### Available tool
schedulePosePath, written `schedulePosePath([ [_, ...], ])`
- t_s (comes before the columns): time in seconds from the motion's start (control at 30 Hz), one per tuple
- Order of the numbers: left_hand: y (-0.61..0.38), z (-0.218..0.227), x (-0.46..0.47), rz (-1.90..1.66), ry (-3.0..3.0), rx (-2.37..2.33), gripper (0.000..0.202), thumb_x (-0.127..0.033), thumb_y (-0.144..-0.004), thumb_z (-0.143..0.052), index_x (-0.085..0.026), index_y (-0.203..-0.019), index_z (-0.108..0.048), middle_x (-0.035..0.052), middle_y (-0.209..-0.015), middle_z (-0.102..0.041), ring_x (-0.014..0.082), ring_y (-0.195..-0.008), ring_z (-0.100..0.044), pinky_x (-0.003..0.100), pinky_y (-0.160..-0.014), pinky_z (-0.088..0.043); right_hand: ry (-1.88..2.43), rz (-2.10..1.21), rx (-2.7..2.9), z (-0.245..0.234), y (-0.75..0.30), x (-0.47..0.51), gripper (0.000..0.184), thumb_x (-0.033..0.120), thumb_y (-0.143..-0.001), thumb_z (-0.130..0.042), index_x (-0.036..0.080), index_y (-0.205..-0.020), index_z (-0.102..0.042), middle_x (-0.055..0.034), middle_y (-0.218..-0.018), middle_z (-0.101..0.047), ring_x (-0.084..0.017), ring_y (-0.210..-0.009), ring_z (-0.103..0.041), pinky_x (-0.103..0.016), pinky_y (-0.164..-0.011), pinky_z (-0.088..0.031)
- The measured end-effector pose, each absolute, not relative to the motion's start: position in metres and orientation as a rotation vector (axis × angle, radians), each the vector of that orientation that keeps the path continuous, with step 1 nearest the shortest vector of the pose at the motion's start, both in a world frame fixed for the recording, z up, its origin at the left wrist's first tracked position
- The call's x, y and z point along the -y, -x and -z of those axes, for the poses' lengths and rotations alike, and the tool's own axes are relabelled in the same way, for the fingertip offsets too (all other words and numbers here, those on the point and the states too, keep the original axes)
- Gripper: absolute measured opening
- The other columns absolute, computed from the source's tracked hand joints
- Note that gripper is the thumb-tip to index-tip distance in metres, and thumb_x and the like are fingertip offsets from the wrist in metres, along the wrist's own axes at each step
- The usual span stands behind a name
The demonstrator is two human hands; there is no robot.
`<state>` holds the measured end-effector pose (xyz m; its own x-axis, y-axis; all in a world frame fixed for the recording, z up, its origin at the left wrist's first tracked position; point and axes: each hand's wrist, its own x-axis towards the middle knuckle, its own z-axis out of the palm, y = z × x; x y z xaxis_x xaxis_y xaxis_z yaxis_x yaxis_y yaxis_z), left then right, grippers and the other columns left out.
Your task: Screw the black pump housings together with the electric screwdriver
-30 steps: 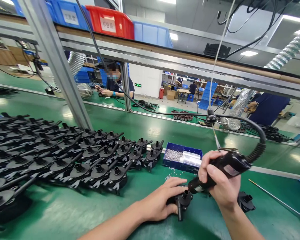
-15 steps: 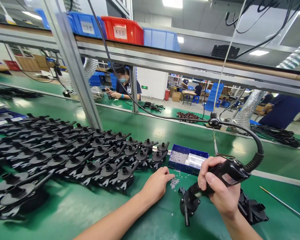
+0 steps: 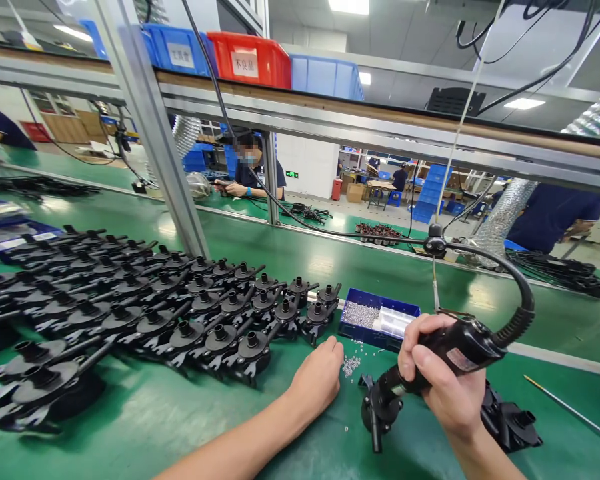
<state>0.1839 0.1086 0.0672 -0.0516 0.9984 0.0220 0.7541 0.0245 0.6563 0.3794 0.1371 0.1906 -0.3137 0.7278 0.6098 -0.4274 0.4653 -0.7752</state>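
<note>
My right hand (image 3: 445, 380) is wrapped round a black electric screwdriver (image 3: 450, 353) whose tip presses down on a black plastic pump part (image 3: 377, 410) lying on the green mat. My left hand (image 3: 317, 377) rests on the mat with its fingers curled, its fingertips at a small scatter of silver screws (image 3: 351, 365). Whether a screw is pinched in it I cannot make out. A blue tray (image 3: 380, 319) with screws and white inserts stands just beyond.
Rows of black pump parts (image 3: 130, 307) fill the left of the green bench (image 3: 155, 420). Another black part (image 3: 510, 420) lies behind my right wrist. A thin rod (image 3: 570, 407) lies far right. Other people work at benches beyond the metal frame (image 3: 155, 133).
My left hand left the black part and moved up-left to the loose screws. The screwdriver stays on the part. The view shifted slightly.
</note>
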Motion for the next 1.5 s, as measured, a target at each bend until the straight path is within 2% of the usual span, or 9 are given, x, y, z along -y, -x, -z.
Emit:
schedulePosePath([
  [0.23, -0.21, -0.077, -0.076, -0.739, -1.275, -1.496, 0.023, -0.015, -0.099, -0.046, -0.024, -0.079, -0.043, -0.0035, -0.072, -0.05, 0.0152, -0.061, -0.048, 0.027, -0.058, -0.036, 0.33, -1.208, 1.455, -0.192, -0.374, -0.128, 0.014, 0.025, -0.101, -0.076, 0.027, -0.112, -0.067, 0.0002, -0.088, -0.068, -0.012, -0.056, -0.06, -0.025, -0.054, -0.051],
  [0.33, -0.221, -0.075, -0.076, -0.693, -0.977, -1.389, 0.013, -0.02, -0.096, -0.044, -0.026, -0.084, -0.044, -0.0067, -0.066, -0.046, 0.0109, -0.043, -0.035, 0.023, -0.04, -0.024, 0.336, -1.206, 1.442, -0.192, -0.373, -0.126, 0.014, 0.025, -0.101, -0.077, 0.027, -0.112, -0.068, -0.0003, -0.088, -0.068, -0.013, -0.056, -0.059, -0.026, -0.053, -0.05],
  [0.43, -0.227, -0.076, -0.078, -0.714, -0.784, -1.304, 0.007, -0.02, -0.086, -0.051, -0.024, -0.082, -0.047, -0.0054, -0.064, -0.047, 0.0092, -0.039, -0.035, 0.021, -0.033, -0.019, 0.279, -1.2, 1.495, -0.191, -0.375, -0.129, 0.014, 0.023, -0.104, -0.074, 0.028, -0.116, -0.067, -0.001, -0.09, -0.069, -0.013, -0.056, -0.06, -0.025, -0.052, -0.051],
  [0.53, -0.225, -0.081, -0.078, -0.753, -0.658, -1.232, 0.008, -0.022, -0.076, -0.057, -0.023, -0.074, -0.05, -0.0042, -0.059, -0.046, 0.0087, -0.039, -0.037, 0.02, -0.032, -0.021, 0.231, -1.173, 1.547, -0.188, -0.376, -0.132, 0.016, 0.022, -0.106, -0.071, 0.029, -0.119, -0.067, -0.001, -0.09, -0.068, -0.012, -0.057, -0.059, -0.024, -0.052, -0.051],
  [0.63, -0.219, -0.091, -0.069, -0.819, -0.557, -1.176, 0.014, -0.024, -0.069, -0.065, -0.019, -0.08, -0.058, -0.0018, -0.069, -0.054, 0.008, -0.046, -0.044, 0.018, -0.035, -0.034, 0.26, -1.159, 1.536, -0.188, -0.376, -0.131, 0.015, 0.023, -0.105, -0.073, 0.029, -0.118, -0.068, -0.0007, -0.091, -0.066, -0.012, -0.057, -0.058, -0.025, -0.052, -0.048],
  [0.8, -0.227, -0.101, -0.051, -0.958, -0.403, -1.125, 0.034, -0.027, -0.074, -0.086, -0.017, -0.096, -0.062, 0.0036, -0.091, -0.067, 0.0148, -0.076, -0.065, 0.029, -0.063, -0.065, 0.299, -1.198, 1.501, -0.191, -0.373, -0.126, 0.012, 0.025, -0.104, -0.074, 0.028, -0.115, -0.07, -0.0002, -0.088, -0.065, -0.012, -0.057, -0.056, -0.025, -0.051, -0.047],
  [0.97, -0.249, -0.103, -0.065, -0.953, -0.405, -1.323, 0.035, -0.02, -0.085, -0.085, -0.021, -0.09, -0.051, -0.0027, -0.074, -0.065, 0.0145, -0.064, -0.066, 0.03, -0.06, -0.066, 0.293, -1.155, 1.529, -0.192, -0.375, -0.13, 0.015, 0.022, -0.103, -0.074, 0.028, -0.116, -0.07, 0.0, -0.086, -0.069, -0.012, -0.055, -0.058, -0.024, -0.05, -0.05],
  [1.17, -0.24, -0.107, -0.094, -0.597, -0.673, -1.365, 0.042, -0.011, -0.077, -0.089, -0.022, -0.086, -0.05, -0.003, -0.057, -0.064, 0.0167, -0.047, -0.065, 0.03, -0.045, -0.063, 0.273, -1.247, 1.475, -0.192, -0.375, -0.135, 0.011, 0.027, -0.104, -0.074, 0.028, -0.115, -0.07, 0.001, -0.084, -0.069, -0.01, -0.054, -0.059, -0.022, -0.051, -0.049],
  [1.5, -0.243, -0.109, -0.091, -0.594, -0.643, -1.411, 0.043, 0.007, -0.079, -0.07, -0.025, -0.093, -0.045, -0.0086, -0.056, -0.06, 0.0166, -0.048, -0.065, 0.033, -0.052, -0.067, 0.335, -1.29, 1.442, -0.192, -0.36, -0.133, 0.014, 0.03, -0.098, -0.08, 0.024, -0.105, -0.07, 0.0013, -0.08, -0.068, -0.011, -0.056, -0.058, -0.022, -0.054, -0.049],
])
